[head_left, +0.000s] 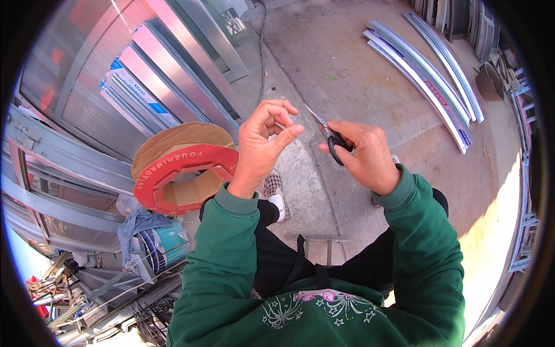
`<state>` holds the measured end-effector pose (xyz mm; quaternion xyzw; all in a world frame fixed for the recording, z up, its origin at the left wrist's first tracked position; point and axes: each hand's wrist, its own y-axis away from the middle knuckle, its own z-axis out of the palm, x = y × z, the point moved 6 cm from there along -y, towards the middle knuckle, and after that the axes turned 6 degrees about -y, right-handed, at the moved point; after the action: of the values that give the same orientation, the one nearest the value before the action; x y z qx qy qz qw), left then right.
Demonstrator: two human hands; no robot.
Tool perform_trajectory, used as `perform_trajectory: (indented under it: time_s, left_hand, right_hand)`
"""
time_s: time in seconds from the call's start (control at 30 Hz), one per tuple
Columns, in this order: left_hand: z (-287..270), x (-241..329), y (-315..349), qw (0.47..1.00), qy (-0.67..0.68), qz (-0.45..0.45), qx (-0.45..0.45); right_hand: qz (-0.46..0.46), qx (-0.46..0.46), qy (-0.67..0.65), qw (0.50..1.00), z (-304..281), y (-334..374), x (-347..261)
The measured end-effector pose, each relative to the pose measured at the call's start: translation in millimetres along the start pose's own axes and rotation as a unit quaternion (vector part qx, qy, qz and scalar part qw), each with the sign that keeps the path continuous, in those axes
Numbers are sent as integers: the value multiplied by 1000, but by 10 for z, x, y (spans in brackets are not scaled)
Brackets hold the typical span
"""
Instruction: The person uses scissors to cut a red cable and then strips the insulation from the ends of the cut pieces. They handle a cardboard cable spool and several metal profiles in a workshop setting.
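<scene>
My right hand [364,153] is closed around a pair of scissors [334,141] with black handles. Its metal blades point up and to the left, toward my other hand. My left hand [265,139] is raised just left of the blade tips, apart from them. Its fingers curl loosely, with a gap between index finger and thumb, and I see nothing between them. Left of that hand stands a round cardboard reel [151,182] with a red face and an open centre; part of its right edge is behind my wrist.
Metal profiles [167,75] lean at the upper left beside glazed frames. Long curved-looking white profiles [425,81] lie on the concrete floor at the right. A teal bucket [167,246] with a cloth stands at lower left, near scrap. A dark bucket [490,82] is at far right.
</scene>
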<state>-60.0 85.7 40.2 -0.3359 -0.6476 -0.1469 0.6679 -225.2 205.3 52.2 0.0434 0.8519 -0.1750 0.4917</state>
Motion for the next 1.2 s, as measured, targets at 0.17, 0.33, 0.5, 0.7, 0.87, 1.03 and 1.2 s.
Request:
perform_trajectory:
  time_s: [0.17, 0.33, 0.5, 0.7, 0.87, 1.03, 1.2]
  left_hand:
    - [-27, 13, -12, 996, -84, -5, 0]
    - [-61, 49, -14, 989, -149, -6, 9]
    - [-72, 72, -24, 984, -179, 13, 20]
    - [-80, 82, -27, 978, -206, 29, 22]
    - [-76, 86, -24, 976, -216, 34, 18]
    - [-79, 86, -29, 976, -214, 32, 14]
    - [-74, 80, -18, 976, -215, 17, -7]
  right_hand:
    - [-25, -43, 27, 998, -40, 29, -86]
    - [-86, -49, 68, 993, -39, 31, -153]
    - [-88, -95, 99, 987, 11, 77, -134]
    - [-104, -90, 129, 982, 10, 72, -150]
    - [-108, -92, 131, 981, 16, 72, -142]
    - [-111, -95, 136, 980, 15, 73, -145]
    - [-116, -99, 138, 979, 18, 74, -143]
